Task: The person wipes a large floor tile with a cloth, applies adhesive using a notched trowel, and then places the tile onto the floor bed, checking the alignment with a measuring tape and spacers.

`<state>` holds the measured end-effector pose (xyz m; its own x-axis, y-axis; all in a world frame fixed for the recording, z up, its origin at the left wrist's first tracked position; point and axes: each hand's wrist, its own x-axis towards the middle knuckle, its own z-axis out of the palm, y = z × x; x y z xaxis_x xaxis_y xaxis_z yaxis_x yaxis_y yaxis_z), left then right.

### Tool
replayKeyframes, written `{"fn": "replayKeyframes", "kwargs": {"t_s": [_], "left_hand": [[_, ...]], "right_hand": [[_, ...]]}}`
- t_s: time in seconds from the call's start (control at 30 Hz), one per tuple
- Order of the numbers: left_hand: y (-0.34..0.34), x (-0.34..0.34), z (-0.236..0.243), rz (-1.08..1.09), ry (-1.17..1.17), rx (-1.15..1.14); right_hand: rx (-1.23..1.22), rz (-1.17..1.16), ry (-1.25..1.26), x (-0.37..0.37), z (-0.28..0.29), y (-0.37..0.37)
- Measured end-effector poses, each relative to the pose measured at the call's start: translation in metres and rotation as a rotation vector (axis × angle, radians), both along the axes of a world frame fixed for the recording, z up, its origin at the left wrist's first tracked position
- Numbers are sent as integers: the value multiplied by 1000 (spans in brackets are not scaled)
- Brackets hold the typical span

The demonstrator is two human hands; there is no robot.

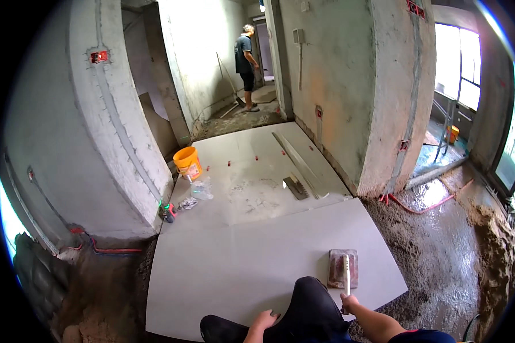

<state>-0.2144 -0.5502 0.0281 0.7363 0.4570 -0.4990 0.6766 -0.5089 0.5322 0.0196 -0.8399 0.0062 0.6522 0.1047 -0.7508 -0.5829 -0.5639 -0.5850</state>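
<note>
A square, reddish-brown-headed tool with a pale, straight handle [336,269] is over the right part of a large, pale-grey, flat slab [229,271]; contact between head and slab is unclear. The bare right hand [348,304] closes around the handle's near end, probably for reach and leverage. The bare left hand [264,319], fingers loosely bent, is beside the dark-trousered legs [312,308], perhaps for balance; nothing shows in it, and I cannot tell how open it is. Beyond, a flat, notched metal trowel [296,187] and a round, orange-yellow plastic bucket [183,156] sit on similar pale flooring [234,146], seemingly parked within reach.
</note>
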Motion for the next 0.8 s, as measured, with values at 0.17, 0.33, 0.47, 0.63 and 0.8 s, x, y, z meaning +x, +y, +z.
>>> {"fn": "replayKeyframes", "kwargs": {"t_s": [0.17,0.33,0.47,0.63,0.8], "left_hand": [[8,17,-53,-54,-220,54],[4,30,-85,-64,-96,-57],[-7,57,-64,-128,-72,-45],[30,49,-40,-112,-44,16],[21,59,-38,-143,-33,-6]], "right_hand": [[-488,1175,-646,23,-67,-36],[-75,366,9,10,-54,-29],[-104,111,65,-8,-7,-47],[37,541,194,11,29,-60],[-457,128,-356,158,87,-238]]}}
